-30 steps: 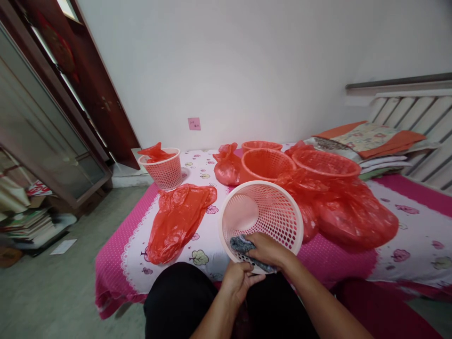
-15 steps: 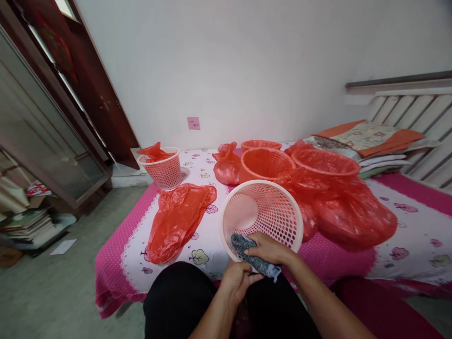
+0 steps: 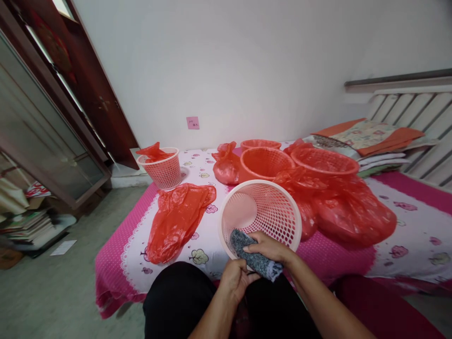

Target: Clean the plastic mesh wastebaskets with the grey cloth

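Right in front of you, just above your knees, the pale pink perforated wastebasket (image 3: 240,212) is tilted with its mouth towards you. Your left hand (image 3: 235,278) grips its near rim, some of the fingers hidden by the rag. Your right hand (image 3: 265,247) is closed around a fuzzy grey rag (image 3: 260,264), which lies across that rim with one end inside the basket, blocking your view of the rim there. To the left, a red plastic bag (image 3: 180,223) lies spread on the floral bedspread (image 3: 206,245), and beyond it stands another pink basket (image 3: 164,174) with a red bag (image 3: 156,152) bunched in its mouth. Behind your basket sit a puffed red bag (image 3: 226,169) and two red baskets, a nearer one (image 3: 268,161) and a farther one (image 3: 260,143), the nearer partly covering the farther. Crowding your right side, a third red basket (image 3: 325,161) stands behind a large, crumpled red bag (image 3: 356,216), with more red plastic close against your basket's right side. Farther right, folded textiles (image 3: 370,136) are piled near the white radiator (image 3: 420,115).
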Action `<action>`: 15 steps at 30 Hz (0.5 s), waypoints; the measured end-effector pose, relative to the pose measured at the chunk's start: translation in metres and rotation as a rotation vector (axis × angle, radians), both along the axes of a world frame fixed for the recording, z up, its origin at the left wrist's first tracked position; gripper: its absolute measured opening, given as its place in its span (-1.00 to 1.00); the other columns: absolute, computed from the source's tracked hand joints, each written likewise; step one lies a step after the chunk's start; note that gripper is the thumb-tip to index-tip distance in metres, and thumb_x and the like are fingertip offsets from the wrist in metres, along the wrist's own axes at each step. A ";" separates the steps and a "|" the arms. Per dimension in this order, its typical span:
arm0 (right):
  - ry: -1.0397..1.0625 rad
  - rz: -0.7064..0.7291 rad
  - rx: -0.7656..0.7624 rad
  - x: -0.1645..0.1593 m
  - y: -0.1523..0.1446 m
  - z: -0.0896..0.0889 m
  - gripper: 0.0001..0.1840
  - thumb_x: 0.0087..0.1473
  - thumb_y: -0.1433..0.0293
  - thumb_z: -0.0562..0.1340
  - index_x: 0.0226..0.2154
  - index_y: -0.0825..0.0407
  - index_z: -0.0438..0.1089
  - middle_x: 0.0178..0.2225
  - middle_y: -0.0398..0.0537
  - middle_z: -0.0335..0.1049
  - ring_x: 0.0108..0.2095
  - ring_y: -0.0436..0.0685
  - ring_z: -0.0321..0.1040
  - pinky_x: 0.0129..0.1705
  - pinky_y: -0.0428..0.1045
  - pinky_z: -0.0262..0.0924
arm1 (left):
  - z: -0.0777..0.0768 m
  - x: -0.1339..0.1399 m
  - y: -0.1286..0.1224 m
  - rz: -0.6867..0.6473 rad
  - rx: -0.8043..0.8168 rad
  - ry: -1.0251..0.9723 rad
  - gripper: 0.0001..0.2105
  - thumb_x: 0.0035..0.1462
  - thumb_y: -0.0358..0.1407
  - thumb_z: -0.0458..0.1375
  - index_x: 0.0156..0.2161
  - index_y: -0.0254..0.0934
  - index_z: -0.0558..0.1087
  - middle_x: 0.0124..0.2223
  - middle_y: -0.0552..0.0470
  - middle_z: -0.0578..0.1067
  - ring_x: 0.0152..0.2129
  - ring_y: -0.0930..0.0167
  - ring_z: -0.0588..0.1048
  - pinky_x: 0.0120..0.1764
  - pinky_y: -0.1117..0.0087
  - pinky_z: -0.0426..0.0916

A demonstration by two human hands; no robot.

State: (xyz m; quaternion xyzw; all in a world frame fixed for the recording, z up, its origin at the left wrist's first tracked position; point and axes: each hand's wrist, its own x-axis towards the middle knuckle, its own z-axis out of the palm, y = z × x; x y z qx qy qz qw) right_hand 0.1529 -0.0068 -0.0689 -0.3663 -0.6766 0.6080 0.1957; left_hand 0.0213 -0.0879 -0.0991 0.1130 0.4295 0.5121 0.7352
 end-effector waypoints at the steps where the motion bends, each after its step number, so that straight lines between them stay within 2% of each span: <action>1: 0.008 -0.007 -0.023 0.000 0.000 0.001 -0.75 -0.10 0.27 0.31 -0.37 0.10 0.46 -0.47 -0.20 0.40 -0.45 0.02 0.27 -0.39 -0.10 0.11 | -0.001 0.000 0.000 0.006 0.012 0.000 -0.50 -0.33 -0.61 0.03 -0.15 -0.41 0.47 -0.41 -0.07 0.58 -0.44 0.31 0.55 -0.06 0.03 0.48; 5: 0.043 -0.016 -0.071 -0.001 0.001 -0.003 -0.69 -0.12 0.24 0.34 -0.33 0.12 0.48 -0.47 -0.19 0.43 -0.46 0.02 0.30 -0.38 -0.10 0.13 | -0.004 0.001 0.001 0.023 0.034 0.001 -0.39 -0.43 -0.64 0.00 -0.12 -0.39 0.46 -0.39 -0.03 0.57 -0.41 0.32 0.56 -0.05 0.02 0.48; 11: 0.102 -0.044 -0.165 -0.002 0.003 -0.015 -0.61 -0.13 0.22 0.38 -0.26 0.15 0.51 -0.44 -0.15 0.49 -0.48 0.01 0.34 -0.38 -0.09 0.15 | -0.006 0.001 0.002 0.038 0.008 0.003 -0.28 -0.48 -0.65 -0.02 -0.03 -0.35 0.41 -0.33 -0.04 0.59 -0.39 0.31 0.57 -0.09 0.04 0.51; 15: 0.163 -0.083 -0.246 -0.003 0.000 -0.012 -0.55 -0.20 0.19 0.44 -0.27 0.15 0.52 -0.42 -0.13 0.52 -0.48 0.02 0.37 -0.36 -0.07 0.19 | -0.006 0.001 0.002 0.035 0.017 0.000 -0.31 -0.48 -0.64 -0.01 -0.07 -0.37 0.41 -0.35 -0.04 0.58 -0.41 0.33 0.55 -0.10 0.06 0.51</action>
